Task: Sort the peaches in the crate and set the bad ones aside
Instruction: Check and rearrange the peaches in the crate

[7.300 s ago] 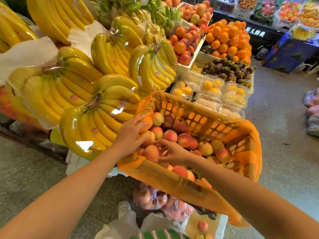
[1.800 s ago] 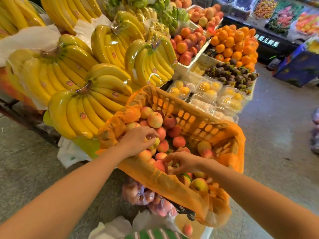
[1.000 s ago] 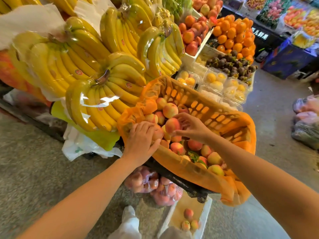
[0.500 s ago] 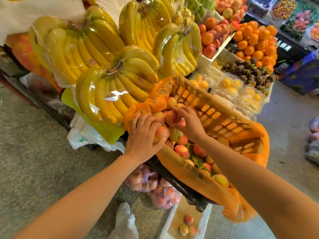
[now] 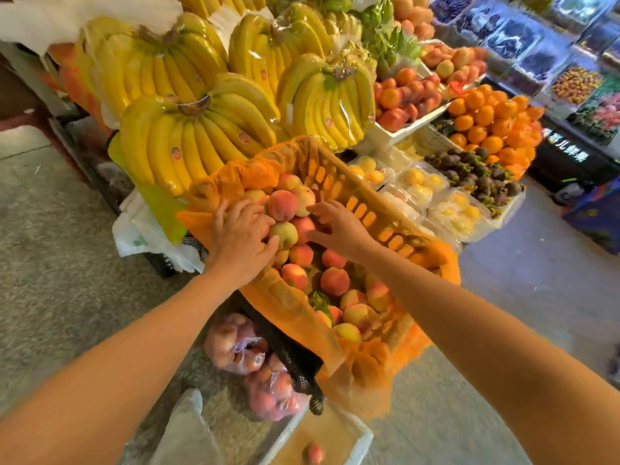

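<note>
An orange plastic crate, lined with an orange bag, sits tilted at the front of the fruit stand. It holds several red and yellow peaches. My left hand lies spread over the peaches at the crate's upper left corner. Its thumb rests against a greenish-yellow peach. My right hand reaches in from the right; its fingertips touch a pale peach and its thumb lies on a red one. Neither hand lifts a fruit.
Wrapped banana bunches hang close behind and left of the crate. Clear boxes of yellow fruit, mangosteens and oranges lie to the right. Bagged peaches hang under the crate. A white box on the concrete floor holds a peach.
Both hands have moved up to the crate's far left end. My right hand came from the near end to the top pile, and the peaches there have shifted.
</note>
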Demonstrator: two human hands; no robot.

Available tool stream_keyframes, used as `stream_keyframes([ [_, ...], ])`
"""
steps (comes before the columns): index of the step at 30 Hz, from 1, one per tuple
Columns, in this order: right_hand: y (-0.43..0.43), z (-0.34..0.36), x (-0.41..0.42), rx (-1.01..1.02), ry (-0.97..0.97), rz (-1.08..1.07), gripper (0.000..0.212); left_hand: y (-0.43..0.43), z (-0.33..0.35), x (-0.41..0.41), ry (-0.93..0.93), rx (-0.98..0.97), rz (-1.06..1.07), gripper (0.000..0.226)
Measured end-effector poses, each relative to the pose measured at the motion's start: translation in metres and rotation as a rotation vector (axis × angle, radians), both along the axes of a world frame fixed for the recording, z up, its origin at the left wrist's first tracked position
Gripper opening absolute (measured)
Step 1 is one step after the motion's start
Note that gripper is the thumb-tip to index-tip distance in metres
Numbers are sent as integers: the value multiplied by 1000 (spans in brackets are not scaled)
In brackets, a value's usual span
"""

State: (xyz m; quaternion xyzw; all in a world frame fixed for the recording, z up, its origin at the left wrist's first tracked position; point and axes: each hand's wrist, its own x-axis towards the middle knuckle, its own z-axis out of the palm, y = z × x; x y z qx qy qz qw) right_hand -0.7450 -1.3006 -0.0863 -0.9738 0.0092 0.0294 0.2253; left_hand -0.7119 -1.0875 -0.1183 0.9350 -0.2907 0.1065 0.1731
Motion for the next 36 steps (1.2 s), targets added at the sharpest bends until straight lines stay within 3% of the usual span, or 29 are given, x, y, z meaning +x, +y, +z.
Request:
stream_keyframes([
  [4, -21, 9, -29, 25, 87, 59, 42, -11, 4, -30, 44, 13, 27, 56],
  [9, -37, 10, -55, 62, 310, 135, 36, -15, 8, -55, 58, -24, 36, 48],
  [15, -16, -7, -59, 68, 535, 193, 46, -1, -6, -46, 71, -105, -78, 34],
  [23, -2, -40, -58, -99, 870, 319, 57, 3, -16, -41, 112, -167, -147, 34],
  [27, 1, -47, -56, -144, 882, 369, 63, 2, -18, -40, 116, -184, -126, 32],
  [31, 2, -59, -55, -229, 762, 482, 51, -1, -20, -43, 93, -185, -77, 31],
  [36, -13, -63, -49, -101, 648, 521, 57, -7, -17, -51, 97, -165, 1, 32],
])
